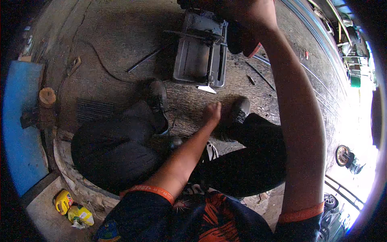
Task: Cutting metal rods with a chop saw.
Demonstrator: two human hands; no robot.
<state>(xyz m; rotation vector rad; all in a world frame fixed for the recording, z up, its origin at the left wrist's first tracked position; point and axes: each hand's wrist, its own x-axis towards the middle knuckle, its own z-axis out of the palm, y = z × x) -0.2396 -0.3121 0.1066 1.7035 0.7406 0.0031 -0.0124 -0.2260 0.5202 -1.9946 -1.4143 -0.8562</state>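
A dark metal cut-off saw stands on the ground ahead of me, its flat base and clamp screw toward my feet. My right hand reaches to the top edge of the view and is closed on the saw's dark upper part; its fingers are in shadow and partly cut off by the frame. Between my shoes, short of the saw's base, my left hand hangs with its fingers curled into a fist, touching no tool that I can see. A thin dark bar lies across the saw. A small bright pointed piece lies at the base's near edge.
A dark tube and a cable lie left of the saw. Several cut rods lie beside my left leg. Long pipes run along the right. Yellow packages and a blue panel are at the left.
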